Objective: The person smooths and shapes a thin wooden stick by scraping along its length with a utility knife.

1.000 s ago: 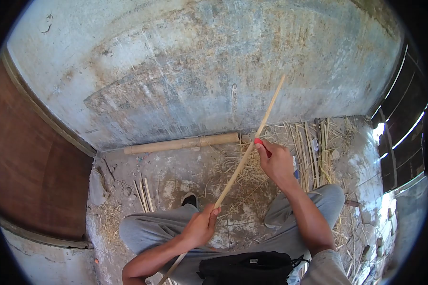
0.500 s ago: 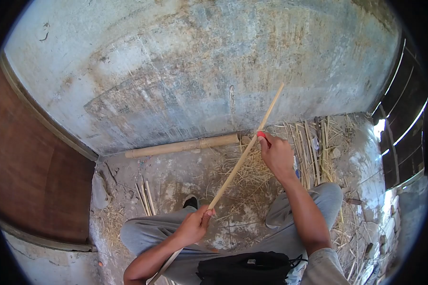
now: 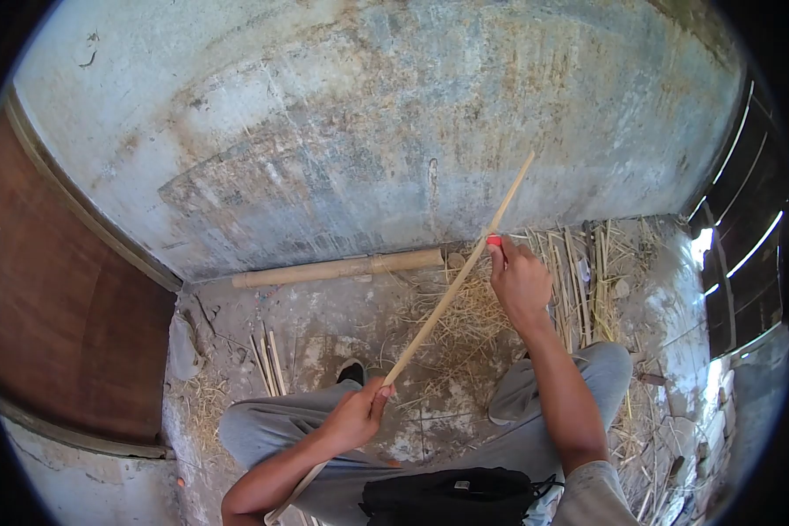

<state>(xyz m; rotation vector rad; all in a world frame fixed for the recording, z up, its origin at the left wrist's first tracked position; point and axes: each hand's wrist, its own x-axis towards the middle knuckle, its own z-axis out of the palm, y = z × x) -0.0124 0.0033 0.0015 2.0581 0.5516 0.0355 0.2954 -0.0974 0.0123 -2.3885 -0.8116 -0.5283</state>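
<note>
A long, pale bamboo strip (image 3: 438, 313) runs slanting from my lap up toward the wall, its far end tapering to a point. My left hand (image 3: 357, 417) is closed around its lower part, thumb on top, and the strip's tail passes back under my left forearm. Farther up, my right hand (image 3: 522, 282) is closed on a small tool with a red end (image 3: 494, 240), pressed against the strip's right side. The rest of that tool is hidden in my fingers, so its kind cannot be made out. A thin curl stands off the strip there.
Bamboo shavings (image 3: 469, 329) litter the floor between my feet. A thick bamboo pole (image 3: 342, 267) lies along the stained wall (image 3: 351, 131). Split strips (image 3: 579, 280) lie at the right, and several more (image 3: 269, 361) at the left. A brown door panel (image 3: 70, 307) stands at left.
My right hand has moved slightly up and right along the strip with the red-ended tool. The strip's tip has swung a little right; my left hand keeps its grip.
</note>
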